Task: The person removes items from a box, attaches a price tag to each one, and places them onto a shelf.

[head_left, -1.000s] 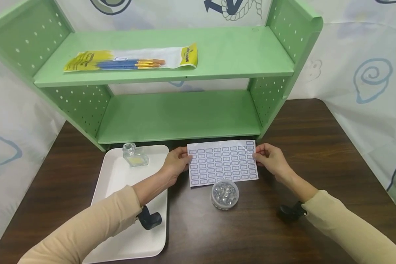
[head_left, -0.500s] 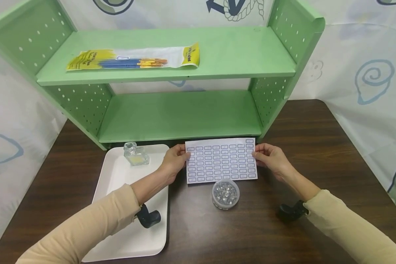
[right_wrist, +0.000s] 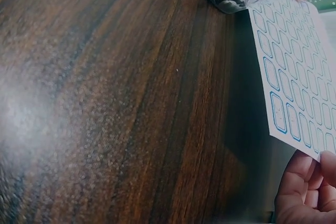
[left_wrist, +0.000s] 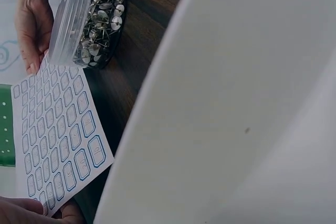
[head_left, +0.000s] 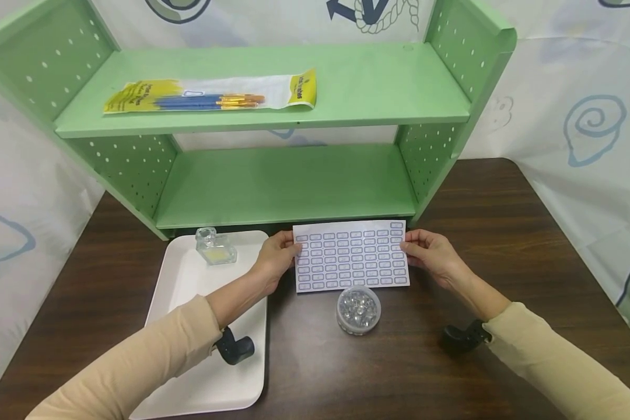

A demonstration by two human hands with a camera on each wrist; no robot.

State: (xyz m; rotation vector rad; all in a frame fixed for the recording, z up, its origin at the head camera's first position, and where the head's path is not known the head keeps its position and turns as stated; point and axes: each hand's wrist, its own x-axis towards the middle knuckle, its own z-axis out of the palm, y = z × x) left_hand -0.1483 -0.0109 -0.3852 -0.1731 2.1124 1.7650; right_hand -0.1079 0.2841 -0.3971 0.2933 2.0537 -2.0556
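Observation:
A white sheet of stickers (head_left: 350,256), printed with rows of small blue-framed labels, is held up between both hands in front of the shelf. My left hand (head_left: 277,256) pinches its left edge between thumb and fingers. On the opposite side my right hand (head_left: 434,256) pinches the right edge the same way. Just below the sheet's lower edge stands a round clear tub of thumbtacks (head_left: 358,310). In the left wrist view the tub (left_wrist: 86,24) shows silver tacks inside, and the sheet (left_wrist: 58,135) slants beside it.
A white tray (head_left: 231,385) lies on the left of the dark wooden table (head_left: 378,379), with a small clear glass bottle (head_left: 216,247) at its far end. Behind the sheet rises a green two-level shelf (head_left: 289,184). A packet of paintbrushes (head_left: 210,96) lies on its upper level.
Over the past second the sheet has shifted slightly left and up, its lower edge coming a little away from me. Both hands keep their hold; the tub stays put.

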